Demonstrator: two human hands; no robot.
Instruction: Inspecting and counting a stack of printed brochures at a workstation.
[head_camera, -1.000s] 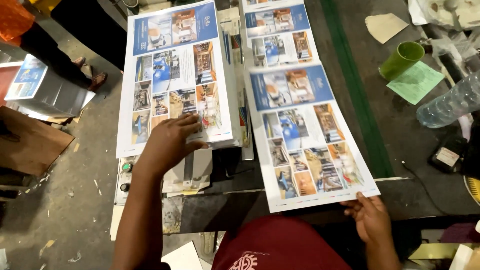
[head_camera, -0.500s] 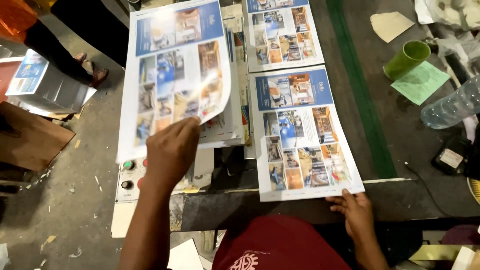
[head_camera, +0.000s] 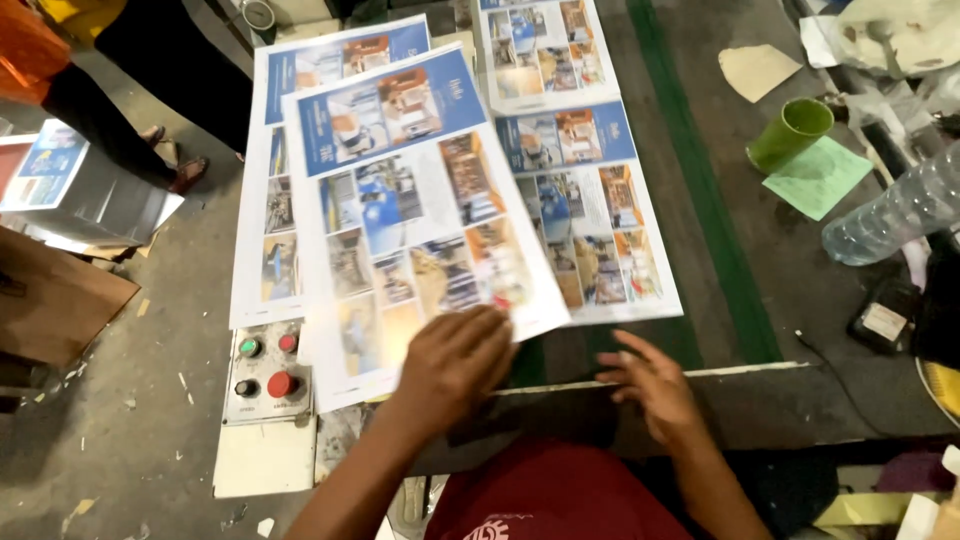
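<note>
Fingers of the left hand press flat on the lower edge of a printed sheet, centre of the frame, tilted over a stack of sheets. The right hand hovers with fingers spread, grasping nothing, at the counter edge just below another printed sheet. A control box shows lower left.
</note>
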